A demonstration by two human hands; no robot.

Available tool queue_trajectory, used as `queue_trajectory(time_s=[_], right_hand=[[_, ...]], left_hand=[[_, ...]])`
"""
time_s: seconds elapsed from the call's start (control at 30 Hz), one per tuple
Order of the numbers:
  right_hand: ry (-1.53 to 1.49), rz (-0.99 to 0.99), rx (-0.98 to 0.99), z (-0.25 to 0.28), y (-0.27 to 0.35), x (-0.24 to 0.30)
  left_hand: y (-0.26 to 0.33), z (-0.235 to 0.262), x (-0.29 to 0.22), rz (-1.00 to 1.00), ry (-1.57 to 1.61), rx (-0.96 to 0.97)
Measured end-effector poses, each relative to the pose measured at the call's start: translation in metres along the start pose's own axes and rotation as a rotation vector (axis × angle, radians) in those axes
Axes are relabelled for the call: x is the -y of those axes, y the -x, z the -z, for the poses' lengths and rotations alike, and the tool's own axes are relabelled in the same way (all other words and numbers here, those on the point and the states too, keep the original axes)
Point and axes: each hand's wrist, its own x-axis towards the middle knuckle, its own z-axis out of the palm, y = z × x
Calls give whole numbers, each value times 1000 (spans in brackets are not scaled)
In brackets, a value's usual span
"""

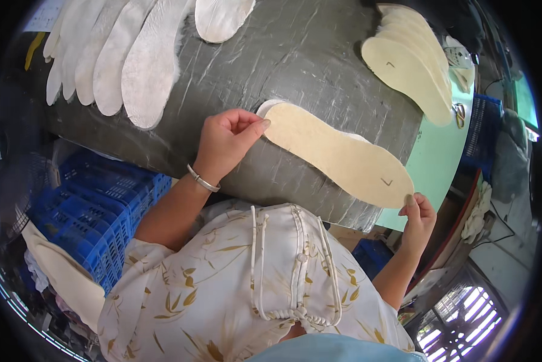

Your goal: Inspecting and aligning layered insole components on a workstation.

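Observation:
A cream insole (337, 154) with a small dark mark near one end stretches across the front of the grey work surface. My left hand (227, 142), with a bangle on its wrist, pinches the insole's left end between thumb and fingers. At the opposite end, my right hand (419, 218) grips the edge near the mark. A whiter insole (267, 107) lies beneath, mostly covered; its rim peeks out along the far side. The two shapes run roughly along each other, slightly offset at the left end.
Whitish fleecy insoles (150, 66) fan out at the far left, with another insole (224, 18) beside them. Overlapping cream insoles (397, 60) lie far right. Scissors (459, 114) rest on the green surface (443, 151). Blue crates (87, 211) stand below the table's left edge.

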Motion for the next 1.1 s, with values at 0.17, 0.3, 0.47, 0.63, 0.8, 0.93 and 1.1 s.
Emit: queue_trajectory(time_s=[0.17, 0.3, 0.47, 0.63, 0.8, 0.93, 1.1], right_hand=[[-11, -61, 18, -7, -11, 11], [-18, -90, 22, -9, -14, 14], [-79, -108, 23, -5, -18, 14], [-98, -94, 49, -2, -19, 16], [-91, -106, 48, -4, -20, 15], [-95, -112, 78, -3, -22, 11], [-88, -107, 134, -2, -23, 7]], left_hand=[[-9, 13, -2, 85, -94, 14], [-10, 16, 1, 59, -98, 39], [-13, 17, 7, 14, -98, 69], [-13, 17, 8, 9, -103, 67], [-13, 17, 6, 30, -101, 57], [-13, 15, 4, 80, -97, 54], [-14, 11, 2, 74, -157, 4]])
